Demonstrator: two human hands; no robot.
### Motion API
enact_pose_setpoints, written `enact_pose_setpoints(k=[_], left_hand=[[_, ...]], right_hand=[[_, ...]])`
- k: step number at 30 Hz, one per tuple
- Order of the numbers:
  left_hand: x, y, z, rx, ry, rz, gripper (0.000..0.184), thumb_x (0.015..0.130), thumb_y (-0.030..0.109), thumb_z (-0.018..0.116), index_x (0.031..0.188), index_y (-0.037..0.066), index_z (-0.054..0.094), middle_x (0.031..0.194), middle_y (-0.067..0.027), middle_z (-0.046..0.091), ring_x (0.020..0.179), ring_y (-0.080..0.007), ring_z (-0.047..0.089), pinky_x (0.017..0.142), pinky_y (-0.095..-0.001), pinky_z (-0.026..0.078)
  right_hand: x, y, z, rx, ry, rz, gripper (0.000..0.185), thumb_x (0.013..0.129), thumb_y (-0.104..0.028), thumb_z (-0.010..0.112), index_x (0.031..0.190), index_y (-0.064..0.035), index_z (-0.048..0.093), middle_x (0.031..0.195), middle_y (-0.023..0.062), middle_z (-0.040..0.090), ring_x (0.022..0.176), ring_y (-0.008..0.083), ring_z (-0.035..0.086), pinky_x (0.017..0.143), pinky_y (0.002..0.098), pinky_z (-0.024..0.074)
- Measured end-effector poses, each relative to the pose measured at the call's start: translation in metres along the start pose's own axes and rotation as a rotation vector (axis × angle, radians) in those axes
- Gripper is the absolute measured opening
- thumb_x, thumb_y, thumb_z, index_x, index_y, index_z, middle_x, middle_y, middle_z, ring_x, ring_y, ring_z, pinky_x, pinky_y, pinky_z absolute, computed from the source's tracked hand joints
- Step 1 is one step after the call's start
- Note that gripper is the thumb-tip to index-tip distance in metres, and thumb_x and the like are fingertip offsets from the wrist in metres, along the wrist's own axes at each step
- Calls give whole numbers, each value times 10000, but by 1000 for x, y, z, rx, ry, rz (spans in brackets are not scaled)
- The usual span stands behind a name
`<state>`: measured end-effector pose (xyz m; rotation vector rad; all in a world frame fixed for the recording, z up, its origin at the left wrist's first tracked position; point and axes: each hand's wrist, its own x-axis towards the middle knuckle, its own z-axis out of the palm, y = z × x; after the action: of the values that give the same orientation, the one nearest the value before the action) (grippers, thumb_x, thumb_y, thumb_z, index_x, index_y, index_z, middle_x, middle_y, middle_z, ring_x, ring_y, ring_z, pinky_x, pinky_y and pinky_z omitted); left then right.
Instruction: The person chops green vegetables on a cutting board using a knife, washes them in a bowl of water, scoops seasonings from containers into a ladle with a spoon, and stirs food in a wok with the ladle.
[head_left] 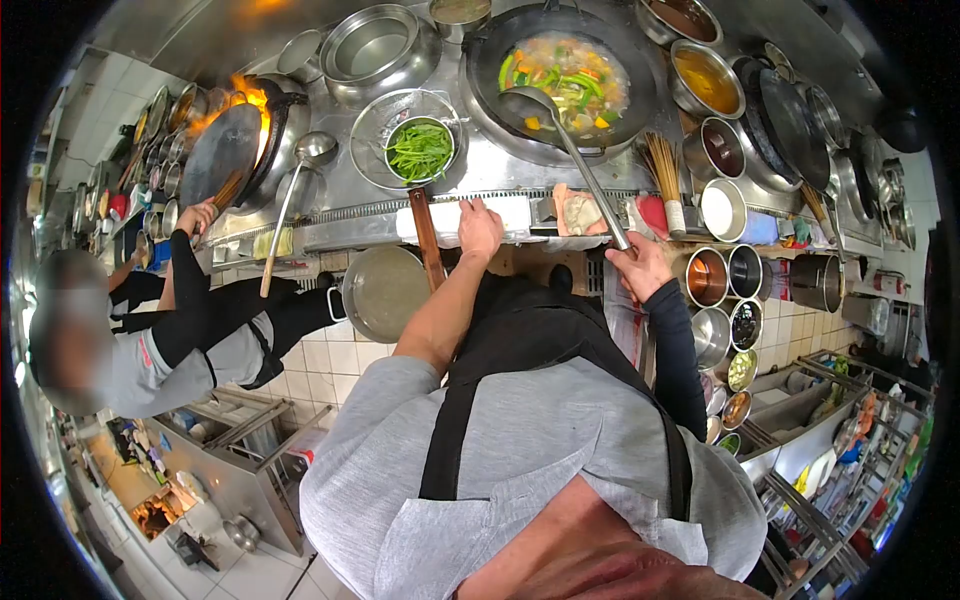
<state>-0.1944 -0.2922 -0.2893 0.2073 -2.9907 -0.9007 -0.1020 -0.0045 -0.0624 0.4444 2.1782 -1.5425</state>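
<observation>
My right hand (pixel 640 268) is closed round the handle end of a long metal ladle (pixel 575 150). The ladle's bowl rests in a large wok (pixel 640 100) of bubbling liquid with green and orange vegetable pieces (pixel 565 80). My left hand (pixel 481 230) lies on a white folded cloth (pixel 512 214) at the stove's front edge, its fingers curled down; whether they grip the cloth is unclear. Left of it, a wooden-handled strainer (pixel 425 235) sits on the steel top with green leaves (pixel 420 152) in its basket.
At the left, a co-worker (pixel 170 350) holds a bamboo brush near a wok with flames. A ladle (pixel 290 205) and a large pot (pixel 380 290) are on my left. Sauce pots (pixel 708 275), a bamboo brush (pixel 662 180) and a white container (pixel 722 208) stand on my right.
</observation>
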Motion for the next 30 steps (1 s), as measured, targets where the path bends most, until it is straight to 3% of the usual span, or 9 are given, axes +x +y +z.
enact_pose_setpoints(k=[8, 17, 30], left_hand=[[2, -3, 2, 2, 5, 13, 262, 898, 154, 574, 1073, -35, 528, 1136, -294, 513, 1008, -472, 598, 882, -548, 507], [2, -3, 4, 0, 1, 5, 276, 904, 168, 565, 1093, -31, 533, 1139, -291, 514, 1011, -474, 603, 870, -558, 511], [2, -2, 4, 9, -13, -19, 263, 912, 170, 562, 1091, -21, 532, 1151, -284, 512, 1028, -466, 605, 891, -546, 512]], right_hand=[[3, 15, 0, 56, -31, 13, 270, 939, -186, 689, 1142, -16, 638, 590, -14, 506, 403, 86, 439, 368, 286, 334], [5, 2, 8, 198, 41, 69, 311, 1005, -328, 642, 1039, -20, 616, 597, -8, 497, 392, 87, 413, 355, 288, 302], [17, 20, -4, -14, 70, -31, 326, 1016, -313, 613, 889, -14, 578, 588, 11, 512, 442, 112, 471, 408, 305, 361]])
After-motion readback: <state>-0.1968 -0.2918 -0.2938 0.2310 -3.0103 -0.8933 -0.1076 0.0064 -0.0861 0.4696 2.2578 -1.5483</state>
